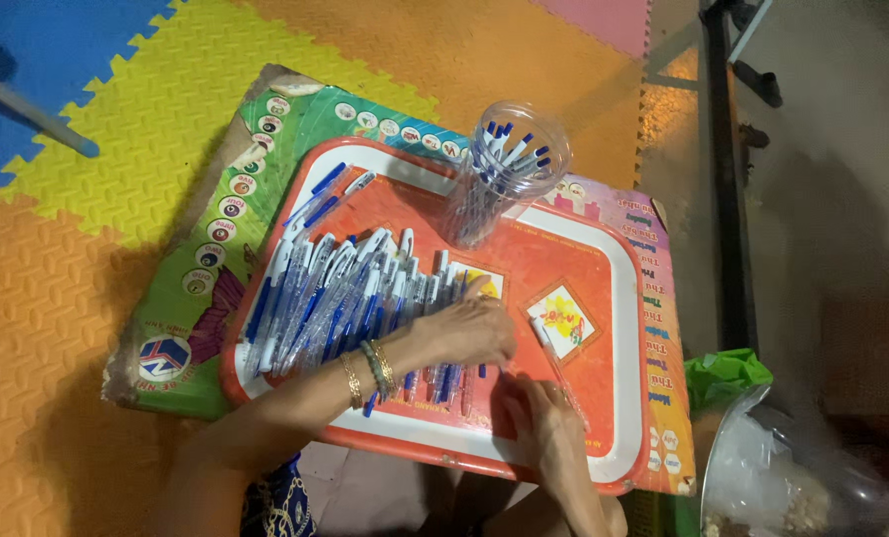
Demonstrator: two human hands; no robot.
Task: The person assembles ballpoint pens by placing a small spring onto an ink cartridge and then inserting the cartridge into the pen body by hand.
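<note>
A red tray [604,288] with a white rim lies on a colourful board. A long row of blue-and-white pens [335,298] covers the tray's left half. My left hand [464,333], with bracelets at the wrist, rests palm-down on the right end of that row. My right hand [544,423] sits at the tray's near edge, its fingers pinched on a single pen [546,343] that points away from me. A clear plastic jar [509,164] holding several pens upright stands at the tray's far side.
The printed board [191,268] lies on yellow, orange and blue foam floor mats. A clear bag and a green bag [723,373] sit at the lower right. A dark metal frame [728,179] runs along the right. A grey rod [27,109] crosses the upper left.
</note>
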